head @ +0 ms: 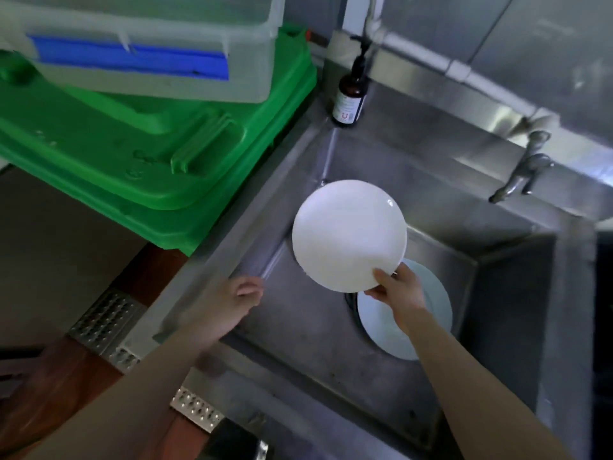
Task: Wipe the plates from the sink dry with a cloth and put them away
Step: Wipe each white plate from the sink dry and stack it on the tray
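The right hand [396,288] pinches the near rim of a round white plate [348,234], thumb on top, holding it tilted above the stainless steel sink [517,247]. Beneath it, a second pale round plate [434,293] lies on the sink floor near the basin's right wall, partly hidden by the wrist. The left hand [237,302] hangs over the sink's left rim, fingers loosely curled and holding nothing. Bare basin floor lies between the two arms. A green plastic crate [149,144] overhangs the left rim; a brown pump bottle [348,94] stands at the back corner, a metal tap [520,174] to the right.
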`<state>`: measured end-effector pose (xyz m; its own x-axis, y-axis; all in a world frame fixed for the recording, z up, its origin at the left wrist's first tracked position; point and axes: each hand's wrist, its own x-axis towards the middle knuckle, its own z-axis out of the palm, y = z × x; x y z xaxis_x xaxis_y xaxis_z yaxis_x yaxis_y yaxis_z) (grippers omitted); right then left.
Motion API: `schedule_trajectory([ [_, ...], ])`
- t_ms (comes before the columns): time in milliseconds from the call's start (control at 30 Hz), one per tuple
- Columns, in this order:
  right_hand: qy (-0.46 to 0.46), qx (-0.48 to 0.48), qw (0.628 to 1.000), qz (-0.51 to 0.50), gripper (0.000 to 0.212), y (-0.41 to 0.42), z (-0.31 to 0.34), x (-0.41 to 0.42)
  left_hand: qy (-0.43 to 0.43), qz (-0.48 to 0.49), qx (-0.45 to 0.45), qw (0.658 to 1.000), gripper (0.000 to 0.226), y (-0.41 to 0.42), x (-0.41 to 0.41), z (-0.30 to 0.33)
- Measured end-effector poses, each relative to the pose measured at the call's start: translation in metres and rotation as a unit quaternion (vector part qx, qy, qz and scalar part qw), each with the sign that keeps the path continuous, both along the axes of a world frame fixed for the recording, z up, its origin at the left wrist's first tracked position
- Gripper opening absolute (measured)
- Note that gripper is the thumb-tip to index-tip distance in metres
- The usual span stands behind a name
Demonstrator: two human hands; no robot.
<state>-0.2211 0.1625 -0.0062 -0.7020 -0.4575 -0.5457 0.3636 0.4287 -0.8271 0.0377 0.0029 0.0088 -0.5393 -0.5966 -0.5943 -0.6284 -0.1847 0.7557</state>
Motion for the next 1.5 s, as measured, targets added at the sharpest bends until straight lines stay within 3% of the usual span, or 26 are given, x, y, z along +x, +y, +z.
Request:
schedule_trajectory([
  [167, 0.165, -0.036, 0.985, 0.029, 0.017, 0.013, 0.078, 0.028, 0.083, 0.003, -0.084, 0.993, 0.033, -0.018, -0.021, 0.05],
  [433, 0.341, -0.045, 0.939, -0.013, 0.011, 0.036, 0.177, 0.073, 0.293, -0.02, -0.148, 0.944, 0.012, -0.025, -0.033, 0.145],
  [700, 0.481, -0.087, 0.868, -0.087, 0.027, 0.06, 0.248, 0.095, 0.348, -0.059, -0.269, 0.896, 0.018, -0.017, -0.036, 0.203],
  [867, 0.49, -0.13, 0.855, -0.113, 0.031, 0.071, 0.265, 0.096, 0.355, -0.079, -0.316, 0.876, 0.018, -0.01, -0.038, 0.221],
  [1067, 0.506, -0.164, 0.843, -0.079, 0.057, 0.077, 0.269, 0.096, 0.384, -0.096, -0.342, 0.852, 0.009, -0.007, -0.036, 0.23],
  [1133, 0.51, -0.168, 0.84, -0.08, 0.066, 0.076, 0.265, 0.093, 0.381, -0.102, -0.368, 0.842, 0.025, -0.007, -0.034, 0.233],
  [1267, 0.497, -0.193, 0.842, -0.081, 0.074, 0.075, 0.257, 0.084, 0.373, -0.131, -0.36, 0.845, 0.039, -0.01, -0.032, 0.236],
  [1500, 0.462, -0.23, 0.853, -0.081, 0.076, 0.07, 0.254, 0.075, 0.378, -0.154, -0.345, 0.845, 0.026, -0.012, -0.028, 0.241],
])
